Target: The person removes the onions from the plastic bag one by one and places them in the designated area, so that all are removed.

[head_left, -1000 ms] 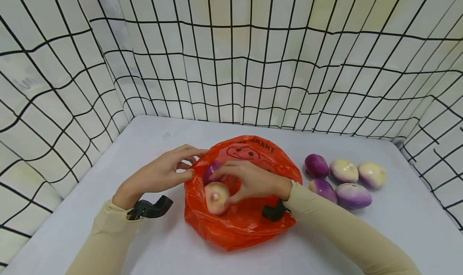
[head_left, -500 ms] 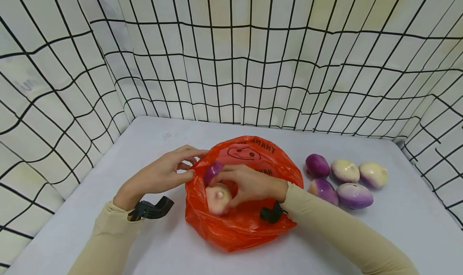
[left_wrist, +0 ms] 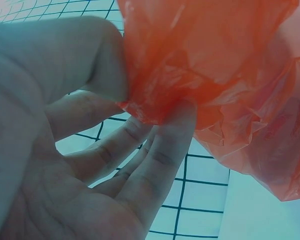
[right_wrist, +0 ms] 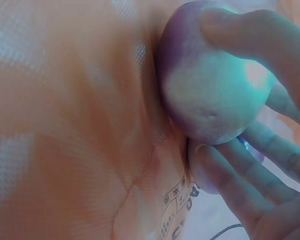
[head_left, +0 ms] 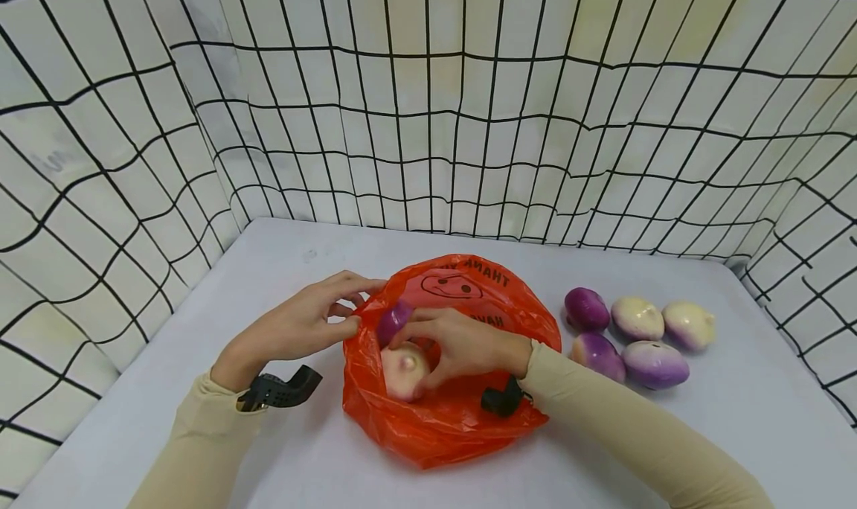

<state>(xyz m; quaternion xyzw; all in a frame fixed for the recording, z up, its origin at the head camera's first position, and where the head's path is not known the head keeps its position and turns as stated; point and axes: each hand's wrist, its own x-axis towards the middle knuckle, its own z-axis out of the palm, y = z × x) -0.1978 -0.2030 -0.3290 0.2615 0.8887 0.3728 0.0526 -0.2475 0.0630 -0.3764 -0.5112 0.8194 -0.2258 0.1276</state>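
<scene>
An orange-red plastic bag (head_left: 442, 442) with black print stands open on the table. My left hand (head_left: 294, 319) pinches its left rim between thumb and fingers; the left wrist view shows the thin plastic (left_wrist: 190, 55) between them. Inside the bag, my right hand (head_left: 462, 345) grips a glossy cream-and-purple onion (head_left: 404, 371). In the right wrist view its thumb lies on one side of that onion (right_wrist: 210, 90) and the fingers on the other. Beside it in the bag is a purple onion (head_left: 395, 321), partly hidden by the right hand.
Several more onions lie grouped on the table to the right of the bag, among them a dark purple onion (head_left: 586, 309) and a pale onion (head_left: 689, 325). Black netting (head_left: 462, 114) lines the walls behind and at both sides of the white table (head_left: 294, 464).
The right hand has shifted slightly inside the bag, and the gripped onion has turned a little. More of the bag's print shows above the hand. The left hand has stayed in place.
</scene>
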